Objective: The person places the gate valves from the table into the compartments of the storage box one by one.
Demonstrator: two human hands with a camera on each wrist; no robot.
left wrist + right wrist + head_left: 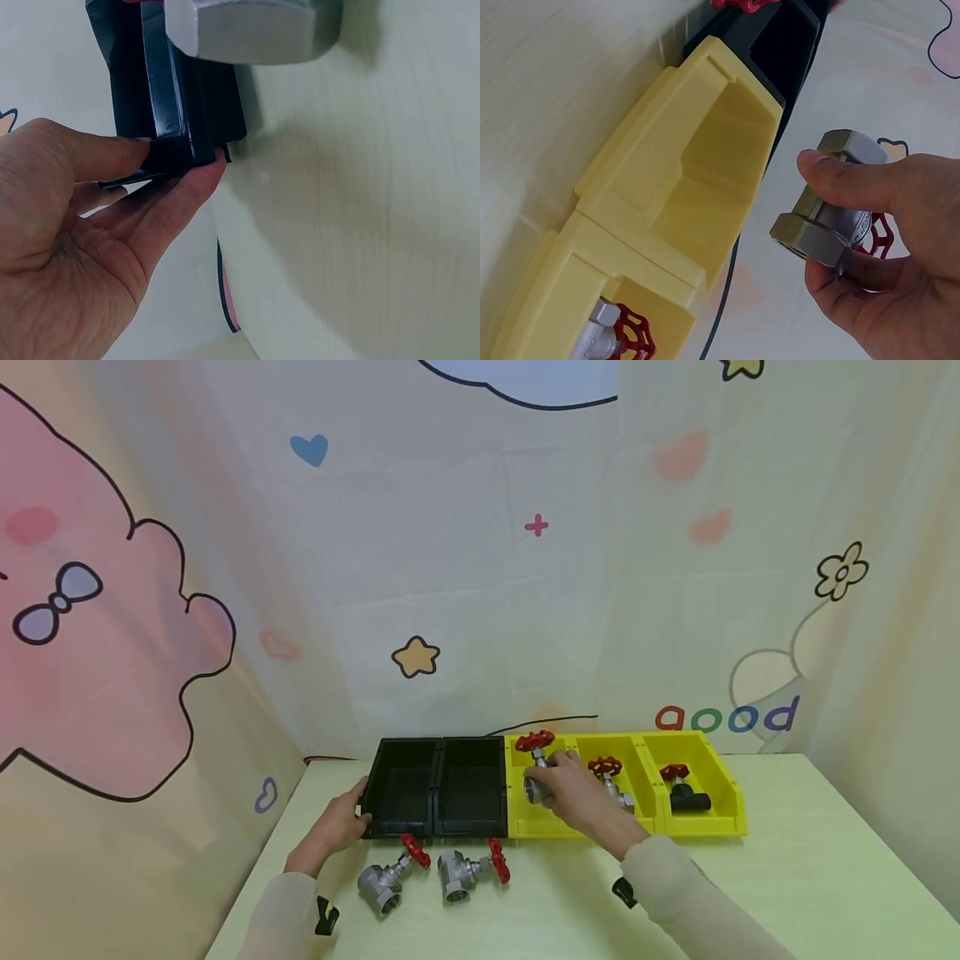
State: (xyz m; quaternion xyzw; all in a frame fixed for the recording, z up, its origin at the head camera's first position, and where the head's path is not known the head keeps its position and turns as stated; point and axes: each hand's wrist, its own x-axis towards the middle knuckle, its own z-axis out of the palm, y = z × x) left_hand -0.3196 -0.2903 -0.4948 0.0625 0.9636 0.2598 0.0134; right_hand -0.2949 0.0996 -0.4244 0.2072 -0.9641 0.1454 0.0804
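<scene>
My left hand (335, 827) grips the left side of the left black bin (397, 833); in the left wrist view its thumb lies on the rim and the fingers are against the outside. My right hand (576, 789) holds a silver gate valve (817, 240) by its metal body, between thumb and fingers. That valve's red handwheel (535, 741) points up in the head view, over the left yellow bin (536, 828). Two more silver valves with red handwheels, a left one (381, 887) and a right one (457, 872), lie on the table in front of the black bins.
A second black bin (472, 833) stands between the left one and the yellow bins. The middle yellow bin (641, 768) has a silver valve (617, 795) in it. In the right yellow bin (723, 793) lies a black valve (690, 799) with a red handle. A printed curtain (465, 568) hangs behind.
</scene>
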